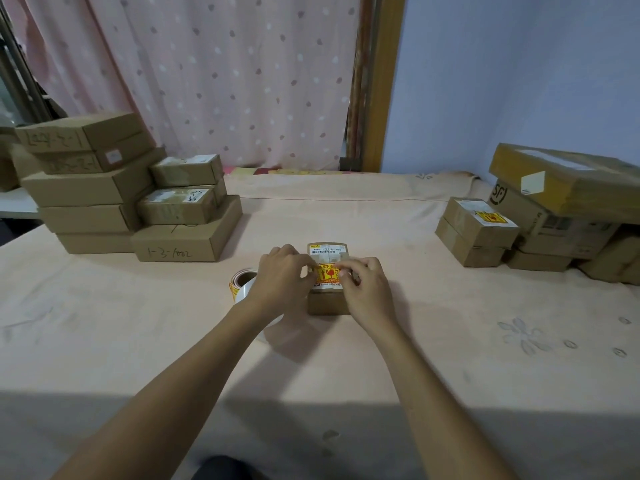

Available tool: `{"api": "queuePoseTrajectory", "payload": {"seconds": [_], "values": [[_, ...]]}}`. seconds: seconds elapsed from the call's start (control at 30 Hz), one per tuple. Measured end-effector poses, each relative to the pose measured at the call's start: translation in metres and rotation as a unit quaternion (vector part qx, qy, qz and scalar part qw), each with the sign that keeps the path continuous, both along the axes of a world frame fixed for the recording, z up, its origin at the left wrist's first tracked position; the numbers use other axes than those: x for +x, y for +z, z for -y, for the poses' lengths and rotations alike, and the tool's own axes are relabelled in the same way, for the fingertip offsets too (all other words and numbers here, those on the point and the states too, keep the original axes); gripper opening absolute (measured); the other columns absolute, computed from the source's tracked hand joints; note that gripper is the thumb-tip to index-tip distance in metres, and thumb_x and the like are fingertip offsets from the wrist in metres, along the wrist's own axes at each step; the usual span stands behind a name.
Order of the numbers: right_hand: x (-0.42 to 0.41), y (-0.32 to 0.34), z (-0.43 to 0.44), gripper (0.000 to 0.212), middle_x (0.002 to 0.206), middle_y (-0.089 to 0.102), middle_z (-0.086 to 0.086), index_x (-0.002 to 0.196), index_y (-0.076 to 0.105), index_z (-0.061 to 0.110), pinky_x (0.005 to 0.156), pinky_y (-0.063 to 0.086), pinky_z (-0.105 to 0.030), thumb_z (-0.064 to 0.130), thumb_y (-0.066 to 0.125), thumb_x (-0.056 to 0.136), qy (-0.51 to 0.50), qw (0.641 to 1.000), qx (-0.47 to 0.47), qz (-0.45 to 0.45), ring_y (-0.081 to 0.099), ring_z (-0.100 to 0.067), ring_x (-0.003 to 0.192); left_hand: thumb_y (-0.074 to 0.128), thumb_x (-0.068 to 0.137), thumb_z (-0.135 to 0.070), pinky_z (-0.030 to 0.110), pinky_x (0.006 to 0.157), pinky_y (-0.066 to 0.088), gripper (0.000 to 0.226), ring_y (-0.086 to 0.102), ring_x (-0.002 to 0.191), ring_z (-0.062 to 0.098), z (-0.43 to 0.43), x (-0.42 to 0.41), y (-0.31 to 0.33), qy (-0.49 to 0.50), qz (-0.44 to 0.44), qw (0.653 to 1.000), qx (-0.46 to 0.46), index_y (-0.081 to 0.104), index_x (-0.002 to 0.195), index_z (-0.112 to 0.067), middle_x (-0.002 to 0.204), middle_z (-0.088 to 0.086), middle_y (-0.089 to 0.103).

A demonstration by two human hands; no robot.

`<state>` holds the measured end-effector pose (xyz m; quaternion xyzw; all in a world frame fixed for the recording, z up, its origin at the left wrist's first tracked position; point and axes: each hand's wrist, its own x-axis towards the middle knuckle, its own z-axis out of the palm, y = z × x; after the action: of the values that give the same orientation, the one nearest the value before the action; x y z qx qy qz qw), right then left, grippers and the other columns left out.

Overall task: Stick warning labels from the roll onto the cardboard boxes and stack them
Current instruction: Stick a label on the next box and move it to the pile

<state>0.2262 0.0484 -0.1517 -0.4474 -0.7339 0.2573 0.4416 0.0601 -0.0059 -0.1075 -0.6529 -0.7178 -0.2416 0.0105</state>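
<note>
- The surface [450, 341], covered in a peach cloth with faint flower prints, runs under both your arms and out past your hands on every side.
- Beyond your hands hangs a pink spotted curtain [225, 81], with a pale blue wall [519, 81] to its right.
- Well off to the left of your left hand stands the left stack [90, 188] of plain cardboard boxes, several with handwritten marks on their sides.
- Well off to the right of your right hand sits the right stack [554, 216], its upper boxes lying tilted. Its nearest top box [479, 221] carries a yellow sticker.
- The small box [327, 303] stands directly under your fingertips, between both hands, with a white shipping slip on its top.
- The label roll [244, 284] stands on edge just left of your left wrist. A white strip trails from it under that wrist.
- Your left hand [280, 275] has its fingers curled at the left edge of the warning label [328, 273], holding it there.
- Your right hand [363, 282] pinches the label's right edge between thumb and forefinger.
- The yellow and red label lies across the top of the small box, spanning the gap between your two hands.
</note>
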Motion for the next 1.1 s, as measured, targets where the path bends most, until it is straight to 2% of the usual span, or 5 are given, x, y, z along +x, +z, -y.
{"api": "queuePoseTrajectory", "payload": {"seconds": [0.3, 0.53, 0.73, 0.9, 1.1], "values": [[0.023, -0.001, 0.009, 0.028, 0.111, 0.067, 0.004, 0.116, 0.062, 0.017, 0.085, 0.049, -0.027, 0.036, 0.067, 0.097, -0.01, 0.986, -0.155, -0.057, 0.065, -0.012, 0.1, 0.056, 0.098, -0.035, 0.039, 0.081, 0.049, 0.034, 0.063, 0.103, 0.031, 0.007, 0.016, 0.005, 0.026, 0.095, 0.993, -0.071, 0.058, 0.123, -0.014, 0.113, 0.01, 0.071], [0.054, 0.01, 0.009, 0.033, 0.115, 0.069, 0.01, 0.118, 0.066, 0.024, 0.089, 0.054, -0.028, 0.042, 0.073, 0.091, -0.005, 0.984, -0.135, -0.113, 0.065, -0.003, 0.103, 0.06, 0.098, -0.031, 0.035, 0.081, 0.05, 0.032, 0.066, 0.102, 0.026, 0.001, 0.048, 0.017, 0.029, 0.189, 0.981, -0.02, 0.065, 0.124, -0.014, 0.114, 0.007, 0.072], [0.101, 0.046, 0.001, 0.028, 0.109, 0.068, 0.015, 0.114, 0.064, 0.024, 0.072, 0.045, -0.006, 0.032, 0.076, 0.09, -0.046, 0.977, -0.09, -0.188, 0.061, 0.011, 0.097, 0.072, 0.082, -0.032, 0.044, 0.097, 0.056, 0.042, 0.073, 0.099, 0.013, -0.012, 0.09, 0.036, -0.051, 0.453, 0.889, 0.044, 0.072, 0.121, -0.017, 0.106, -0.006, 0.077], [0.144, 0.077, -0.015, 0.025, 0.114, 0.068, 0.013, 0.115, 0.061, 0.03, 0.08, 0.049, -0.014, 0.031, 0.073, 0.093, -0.082, 0.975, -0.042, -0.202, 0.063, 0.0, 0.105, 0.067, 0.093, -0.02, 0.03, 0.094, 0.049, 0.037, 0.067, 0.108, 0.006, -0.031, 0.143, 0.05, -0.159, 0.478, 0.863, 0.048, 0.071, 0.125, -0.037, 0.112, -0.012, 0.076], [0.193, 0.092, -0.048, 0.037, 0.127, 0.05, 0.002, 0.134, 0.066, 0.021, 0.097, 0.045, -0.022, 0.021, 0.066, 0.097, -0.17, 0.97, 0.019, -0.17, 0.06, -0.011, 0.108, 0.067, 0.096, -0.016, 0.025, 0.088, 0.044, 0.047, 0.066, 0.108, 0.003, -0.077, 0.201, 0.049, -0.19, 0.529, 0.827, 0.01, 0.062, 0.139, -0.033, 0.116, -0.007, 0.075]]}}
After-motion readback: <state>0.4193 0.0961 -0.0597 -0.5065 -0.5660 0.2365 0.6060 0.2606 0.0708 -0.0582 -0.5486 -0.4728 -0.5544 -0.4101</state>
